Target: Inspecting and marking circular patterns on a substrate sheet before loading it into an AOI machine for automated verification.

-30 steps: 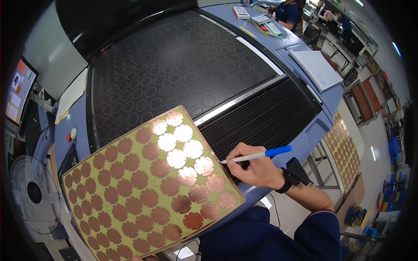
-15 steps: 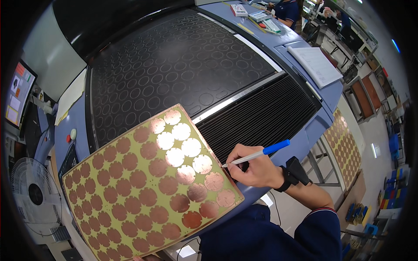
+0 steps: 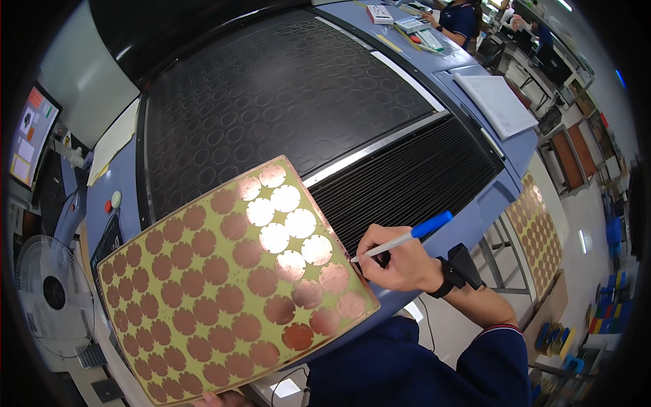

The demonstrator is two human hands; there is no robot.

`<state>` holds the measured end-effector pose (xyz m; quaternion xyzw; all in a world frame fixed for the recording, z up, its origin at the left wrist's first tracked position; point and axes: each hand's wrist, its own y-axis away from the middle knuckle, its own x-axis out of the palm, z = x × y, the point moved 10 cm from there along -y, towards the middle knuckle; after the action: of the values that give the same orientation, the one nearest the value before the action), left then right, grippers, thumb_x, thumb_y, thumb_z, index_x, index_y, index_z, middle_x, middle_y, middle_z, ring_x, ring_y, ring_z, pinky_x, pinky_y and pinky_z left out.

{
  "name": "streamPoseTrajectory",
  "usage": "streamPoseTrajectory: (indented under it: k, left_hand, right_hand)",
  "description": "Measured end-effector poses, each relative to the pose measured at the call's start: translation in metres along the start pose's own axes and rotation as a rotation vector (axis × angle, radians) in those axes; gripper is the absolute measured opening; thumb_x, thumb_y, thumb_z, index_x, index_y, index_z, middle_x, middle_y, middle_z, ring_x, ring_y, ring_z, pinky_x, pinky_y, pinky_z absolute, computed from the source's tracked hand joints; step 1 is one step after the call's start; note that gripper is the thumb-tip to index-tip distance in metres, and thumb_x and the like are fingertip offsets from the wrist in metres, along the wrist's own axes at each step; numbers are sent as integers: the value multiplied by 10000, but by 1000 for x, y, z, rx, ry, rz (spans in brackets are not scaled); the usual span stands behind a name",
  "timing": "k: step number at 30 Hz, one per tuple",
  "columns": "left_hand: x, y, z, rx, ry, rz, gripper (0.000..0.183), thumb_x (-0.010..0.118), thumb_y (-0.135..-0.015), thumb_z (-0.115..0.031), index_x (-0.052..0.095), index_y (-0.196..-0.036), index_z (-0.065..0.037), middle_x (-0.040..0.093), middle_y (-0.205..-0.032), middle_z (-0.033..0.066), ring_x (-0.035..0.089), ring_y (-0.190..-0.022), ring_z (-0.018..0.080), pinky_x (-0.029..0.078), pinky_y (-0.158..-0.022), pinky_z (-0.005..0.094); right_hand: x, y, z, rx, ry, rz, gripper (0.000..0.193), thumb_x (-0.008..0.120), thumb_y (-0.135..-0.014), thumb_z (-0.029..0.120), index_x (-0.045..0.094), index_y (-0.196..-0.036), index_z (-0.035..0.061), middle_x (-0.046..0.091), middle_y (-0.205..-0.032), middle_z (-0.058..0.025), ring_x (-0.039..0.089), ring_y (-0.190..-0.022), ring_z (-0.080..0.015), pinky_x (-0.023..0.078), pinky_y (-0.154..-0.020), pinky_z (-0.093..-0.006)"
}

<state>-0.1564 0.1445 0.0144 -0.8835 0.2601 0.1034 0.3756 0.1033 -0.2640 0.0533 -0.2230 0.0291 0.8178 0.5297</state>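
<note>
A yellow-green circuit board panel [image 3: 254, 226] with rows of round copper discs is tilted across the front of the machine. At its lower edge only a little of my left hand [image 3: 222, 399] shows, gripping the border; most of it lies outside the picture. My right hand [image 3: 395, 261] pinches a white pen [image 3: 388, 247] with a blue cap on its back end. The pen's tip meets or nearly meets the panel's right edge. A black band with a dark block circles my right wrist.
Behind the panel lies the machine's black bed [image 3: 271, 102] marked with circles, beside a ribbed black strip [image 3: 420, 180]. Papers [image 3: 498, 102] rest on the blue right rim. Another copper-disc panel [image 3: 539, 230] stands at right. A fan [image 3: 51, 292] and monitor [image 3: 32, 136] are left; a co-worker [image 3: 458, 20] is far off.
The panel's far corner has risen slightly, and a bit more of my left hand shows at its lower edge. My right hand stays by the right edge with the pen.
</note>
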Motion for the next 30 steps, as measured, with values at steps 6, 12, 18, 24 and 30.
streamPoseTrajectory:
  k: [6, 12, 18, 24, 30]
  left_hand:
    - [-15, 10, -5, -124, 286, -70, 691, 496, -930, -230, 255, -1510, 58, 449, -1444, 227, 499, -1280, 331, 427, -1059, 448]
    - [-64, -4, -26, -418, 1204, -317, 580, 499, -934, 21, 333, -1488, -24, 497, -1422, 198, 584, -1222, 313, 514, -1033, 476]
    - [-250, 141, 76, -293, 1312, -614, 296, 480, -1055, -107, 540, -1311, 29, 615, -1322, 159, 600, -1215, 228, 516, -1067, 359]
    - [-320, 394, 159, -493, 933, -1272, 299, 523, -1040, -111, 534, -1289, 55, 605, -1325, 152, 589, -1215, 215, 497, -1079, 296]
    - [-262, 505, 210, -835, 717, -1573, 288, 516, -1039, -98, 512, -1278, 62, 598, -1297, 163, 610, -1190, 259, 532, -1057, 371]
  right_hand:
    - [-19, 16, 33, -366, 127, -302, 88, 700, -747, 9, 645, -806, 45, 625, -692, -79, 605, -557, -198, 468, -509, -282]
    - [-31, 57, 12, -310, 223, -459, 74, 634, -864, 70, 593, -902, 22, 623, -806, -122, 587, -677, -210, 470, -621, -316]
    - [-34, 65, -24, -183, 116, -475, 152, 575, -974, 142, 576, -960, -9, 568, -837, -85, 538, -709, -134, 441, -659, -258]
    - [-28, 50, 16, -251, 140, -436, 238, 643, -936, 160, 599, -934, -73, 635, -820, -182, 653, -678, -264, 562, -649, -364]
    - [-26, 44, 24, -329, 138, -430, 285, 661, -944, 205, 590, -897, -67, 622, -753, -164, 639, -633, -253, 556, -567, -346]
